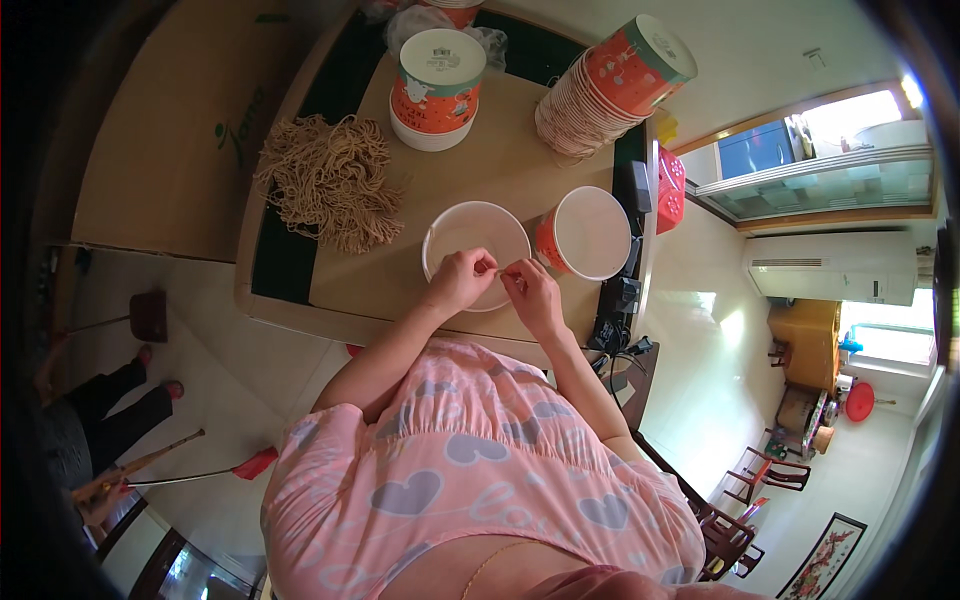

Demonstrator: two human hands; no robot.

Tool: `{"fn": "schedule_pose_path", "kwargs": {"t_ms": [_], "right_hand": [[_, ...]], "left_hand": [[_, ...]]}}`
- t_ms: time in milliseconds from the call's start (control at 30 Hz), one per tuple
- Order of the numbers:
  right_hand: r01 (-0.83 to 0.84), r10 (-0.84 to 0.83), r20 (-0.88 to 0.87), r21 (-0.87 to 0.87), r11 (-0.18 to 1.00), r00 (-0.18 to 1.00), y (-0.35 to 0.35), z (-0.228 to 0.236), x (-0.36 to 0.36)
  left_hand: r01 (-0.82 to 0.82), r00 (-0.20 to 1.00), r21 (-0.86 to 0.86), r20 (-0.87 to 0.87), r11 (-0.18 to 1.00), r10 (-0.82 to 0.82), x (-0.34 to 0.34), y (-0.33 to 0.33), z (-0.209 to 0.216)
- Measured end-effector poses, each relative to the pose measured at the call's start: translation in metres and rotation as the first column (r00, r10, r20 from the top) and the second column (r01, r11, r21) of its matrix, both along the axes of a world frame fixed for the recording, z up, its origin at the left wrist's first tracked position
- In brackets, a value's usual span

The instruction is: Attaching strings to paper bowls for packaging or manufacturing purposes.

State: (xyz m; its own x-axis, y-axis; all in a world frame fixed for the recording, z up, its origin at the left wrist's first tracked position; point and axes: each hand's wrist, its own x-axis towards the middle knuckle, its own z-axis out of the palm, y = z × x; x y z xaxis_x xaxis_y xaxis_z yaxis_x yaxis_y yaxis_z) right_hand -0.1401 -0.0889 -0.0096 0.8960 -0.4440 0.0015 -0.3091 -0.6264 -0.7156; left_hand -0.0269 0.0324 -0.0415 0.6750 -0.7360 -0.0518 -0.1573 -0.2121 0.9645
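Both hands meet over the near rim of an open white paper bucket [477, 222]. My left hand [462, 281] and my right hand [533, 299] are closed in pinches, fingertips almost touching. A short bit of thin beige cord [499, 271] shows between them; most of it is hidden by the fingers. Just right of this bucket a second bucket [592, 233], orange outside and white inside, lies tilted with its mouth toward me. A tangled heap of beige cords [330, 182] lies at the left of the table.
Upside-down orange printed buckets [436, 100] are stacked at the back. Another tall leaning stack [615, 85] at back right has many cords around it. Black adapters and cables [618, 310] line the right edge. A large cardboard box [165, 140] stands left; a person [85, 420] is beyond.
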Motion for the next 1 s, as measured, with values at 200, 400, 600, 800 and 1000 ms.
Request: {"fn": "schedule_pose_path", "kwargs": {"t_ms": [200, 400, 600, 800, 1000], "right_hand": [[0.010, -0.010, 0.015, 0.001, 1.000, 1.000, -0.0012, -0.0001, -0.0015], [0.010, -0.010, 0.044, 0.002, 1.000, 0.999, -0.0023, -0.0034, -0.0030], [0.003, -0.003, 0.046, 0.001, 1.000, 0.999, -0.0026, -0.0032, -0.0029], [0.001, -0.001, 0.027, -0.018, 1.000, 1.000, -0.0017, -0.0016, -0.0027], [-0.013, 0.013, 0.019, -0.041, 0.999, 1.000, -0.0024, -0.0016, -0.0028]], "left_hand": [[-0.003, 1.000, 0.055, -0.019, 0.998, 0.004, 0.0022, 0.0007, 0.0038], [0.017, 0.999, 0.014, 0.027, 1.000, -0.017, 0.0009, 0.0005, 0.0023], [0.025, 0.999, 0.054, 0.021, 0.998, -0.026, 0.0016, 0.0001, 0.0031], [0.017, 1.000, 0.068, 0.018, 0.998, -0.018, 0.0005, -0.0001, 0.0023], [0.012, 0.999, -0.006, 0.035, 1.000, -0.012, -0.0024, -0.0029, 0.0013]]}}
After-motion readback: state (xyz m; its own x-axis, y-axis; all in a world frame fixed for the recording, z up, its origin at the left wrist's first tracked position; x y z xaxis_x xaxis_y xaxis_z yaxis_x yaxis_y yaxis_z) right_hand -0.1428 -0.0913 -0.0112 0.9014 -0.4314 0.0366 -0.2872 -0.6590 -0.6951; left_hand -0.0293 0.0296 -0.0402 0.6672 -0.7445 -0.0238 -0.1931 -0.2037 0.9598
